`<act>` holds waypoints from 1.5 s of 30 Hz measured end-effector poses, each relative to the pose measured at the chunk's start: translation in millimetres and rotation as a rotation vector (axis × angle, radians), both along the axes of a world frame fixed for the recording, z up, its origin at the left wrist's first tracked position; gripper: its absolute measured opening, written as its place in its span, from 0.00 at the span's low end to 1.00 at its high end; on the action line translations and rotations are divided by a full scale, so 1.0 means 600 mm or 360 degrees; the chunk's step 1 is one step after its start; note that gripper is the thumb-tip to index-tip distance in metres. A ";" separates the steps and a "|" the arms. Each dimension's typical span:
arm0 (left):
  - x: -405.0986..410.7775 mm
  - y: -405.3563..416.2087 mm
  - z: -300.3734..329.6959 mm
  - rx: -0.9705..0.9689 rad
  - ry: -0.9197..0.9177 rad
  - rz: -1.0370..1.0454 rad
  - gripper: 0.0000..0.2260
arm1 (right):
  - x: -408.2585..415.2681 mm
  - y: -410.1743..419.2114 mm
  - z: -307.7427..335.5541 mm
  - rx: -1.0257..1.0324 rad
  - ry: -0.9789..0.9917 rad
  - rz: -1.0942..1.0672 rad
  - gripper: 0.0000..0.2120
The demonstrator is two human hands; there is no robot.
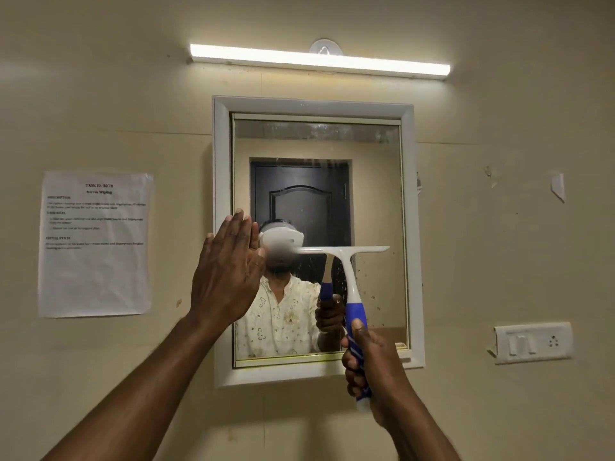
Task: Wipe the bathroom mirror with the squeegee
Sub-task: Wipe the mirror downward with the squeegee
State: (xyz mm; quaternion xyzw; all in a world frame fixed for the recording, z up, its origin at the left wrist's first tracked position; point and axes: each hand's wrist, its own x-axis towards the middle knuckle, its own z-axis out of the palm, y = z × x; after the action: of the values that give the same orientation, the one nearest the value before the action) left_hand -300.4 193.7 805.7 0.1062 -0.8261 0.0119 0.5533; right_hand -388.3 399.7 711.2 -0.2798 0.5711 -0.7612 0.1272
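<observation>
A mirror (372, 181) in a white frame (222, 194) hangs on the beige wall straight ahead. My right hand (369, 357) is shut on the blue grip of a white squeegee (346, 261). Its blade lies level against the glass at about mid height, right of centre. Water drops speckle the glass below the blade on the right. My left hand (229, 271) is flat with its fingers together, resting over the frame's left edge and the glass beside it. The mirror reflects a person in a pale shirt and a dark door.
A lit tube light (319, 59) runs above the mirror. A printed paper sheet (96, 244) is stuck to the wall on the left. A white switch and socket plate (532, 342) sits low on the right.
</observation>
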 end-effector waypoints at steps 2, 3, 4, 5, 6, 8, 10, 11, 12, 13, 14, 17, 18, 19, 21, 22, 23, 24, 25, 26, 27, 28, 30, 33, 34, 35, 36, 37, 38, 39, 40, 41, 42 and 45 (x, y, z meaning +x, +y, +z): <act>-0.001 0.000 -0.004 -0.0006 -0.0007 0.0005 0.29 | 0.003 0.004 -0.014 0.0002 -0.0031 0.0001 0.18; -0.002 0.001 -0.007 -0.0010 -0.0014 0.0005 0.29 | 0.004 0.005 -0.022 0.0002 -0.0050 -0.0004 0.18; -0.004 0.001 -0.009 -0.0013 -0.0017 0.0006 0.29 | 0.004 0.007 -0.029 0.0005 -0.0067 -0.0009 0.18; -0.005 0.002 -0.011 -0.0013 -0.0015 0.0005 0.29 | 0.005 0.009 -0.037 0.0012 -0.0082 -0.0011 0.19; -0.006 0.002 -0.013 -0.0011 -0.0009 0.0002 0.29 | 0.005 0.010 -0.046 0.0024 -0.0098 -0.0010 0.19; -0.009 0.001 -0.016 -0.0015 -0.0005 -0.0008 0.29 | 0.005 0.012 -0.066 0.0049 -0.0144 -0.0005 0.19; -0.013 0.001 -0.020 -0.0025 -0.0005 -0.0010 0.28 | 0.005 0.015 -0.087 0.0070 -0.0196 0.0001 0.20; -0.014 0.000 -0.023 -0.0022 -0.0011 -0.0012 0.28 | 0.006 0.017 -0.099 0.0078 -0.0210 -0.0003 0.20; -0.018 -0.003 -0.024 -0.0016 -0.0031 -0.0011 0.28 | 0.007 0.018 -0.110 0.0084 -0.0213 -0.0011 0.21; -0.023 -0.005 -0.026 -0.0015 -0.0063 -0.0003 0.28 | 0.009 0.020 -0.121 0.0087 -0.0213 -0.0021 0.21; -0.027 -0.007 -0.027 -0.0015 -0.0106 0.0008 0.28 | 0.011 0.021 -0.131 0.0087 -0.0211 -0.0026 0.21; -0.033 -0.006 -0.032 -0.0075 -0.0116 0.0063 0.26 | 0.017 0.026 -0.155 0.0086 -0.0226 -0.0023 0.21; -0.032 -0.002 -0.034 -0.0069 -0.0063 0.0046 0.26 | 0.019 0.027 -0.161 0.0088 -0.0233 -0.0024 0.21; -0.030 0.003 -0.037 -0.0046 -0.0023 0.0014 0.26 | 0.021 0.028 -0.166 0.0090 -0.0240 -0.0028 0.21; -0.028 0.007 -0.043 -0.0034 0.0000 -0.0022 0.27 | 0.024 0.029 -0.177 0.0100 -0.0272 -0.0033 0.21; -0.031 0.006 -0.047 -0.0042 -0.0005 -0.0015 0.27 | 0.025 0.029 -0.181 0.0105 -0.0290 -0.0031 0.21; -0.032 0.004 -0.049 -0.0051 -0.0016 -0.0003 0.27 | 0.026 0.029 -0.185 0.0108 -0.0306 -0.0029 0.21; -0.034 0.001 -0.051 -0.0050 -0.0029 0.0004 0.27 | 0.027 0.030 -0.189 0.0109 -0.0316 -0.0030 0.21; -0.035 -0.003 -0.053 -0.0048 -0.0043 0.0013 0.27 | 0.028 0.030 -0.192 0.0109 -0.0323 -0.0034 0.21; -0.037 -0.006 -0.055 -0.0046 -0.0061 0.0023 0.27 | 0.029 0.031 -0.195 0.0108 -0.0327 -0.0037 0.21; -0.038 -0.008 -0.057 -0.0048 -0.0079 0.0038 0.28 | 0.030 0.033 -0.197 0.0109 -0.0329 -0.0040 0.21; -0.039 -0.010 -0.059 -0.0050 -0.0093 0.0049 0.28 | 0.030 0.033 -0.201 0.0115 -0.0335 -0.0043 0.21; -0.037 -0.010 -0.061 -0.0049 -0.0086 0.0049 0.29 | 0.033 0.036 -0.208 0.0128 -0.0364 -0.0047 0.21; -0.029 -0.004 -0.062 -0.0039 -0.0032 0.0022 0.28 | 0.038 0.041 -0.221 0.0147 -0.0431 -0.0075 0.22; -0.028 -0.003 -0.063 -0.0037 -0.0026 0.0019 0.28 | 0.040 0.042 -0.223 0.0169 -0.0440 -0.0095 0.22; -0.027 -0.001 -0.063 -0.0034 -0.0028 0.0015 0.28 | 0.041 0.044 -0.224 0.0194 -0.0433 -0.0117 0.22; -0.027 0.001 -0.063 -0.0029 -0.0034 0.0012 0.28 | 0.042 0.045 -0.223 0.0218 -0.0415 -0.0141 0.22; -0.027 0.002 -0.063 -0.0027 -0.0043 0.0010 0.28 | 0.043 0.046 -0.221 0.0239 -0.0393 -0.0165 0.22; -0.029 0.003 -0.063 -0.0025 -0.0055 0.0008 0.28 | 0.044 0.046 -0.219 0.0259 -0.0372 -0.0191 0.22; -0.029 0.005 -0.064 -0.0025 -0.0066 0.0006 0.28 | 0.046 0.047 -0.217 0.0276 -0.0354 -0.0217 0.22; -0.030 0.005 -0.064 -0.0023 -0.0071 0.0000 0.28 | 0.048 0.047 -0.216 0.0290 -0.0338 -0.0242 0.22; -0.031 0.007 -0.065 -0.0022 -0.0071 -0.0008 0.27 | 0.049 0.046 -0.215 0.0299 -0.0330 -0.0265 0.21; -0.031 0.008 -0.068 -0.0025 -0.0071 -0.0014 0.27 | 0.051 0.046 -0.215 0.0303 -0.0330 -0.0284 0.21; -0.030 0.012 -0.072 -0.0044 -0.0063 -0.0037 0.27 | 0.053 0.046 -0.213 0.0313 -0.0306 -0.0335 0.21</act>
State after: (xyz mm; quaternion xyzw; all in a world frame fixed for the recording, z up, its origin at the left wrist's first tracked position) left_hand -318.2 200.6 762.6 0.0888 -0.8377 0.0190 0.5385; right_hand -356.8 427.4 583.1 -0.1305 0.6543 -0.7339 0.1277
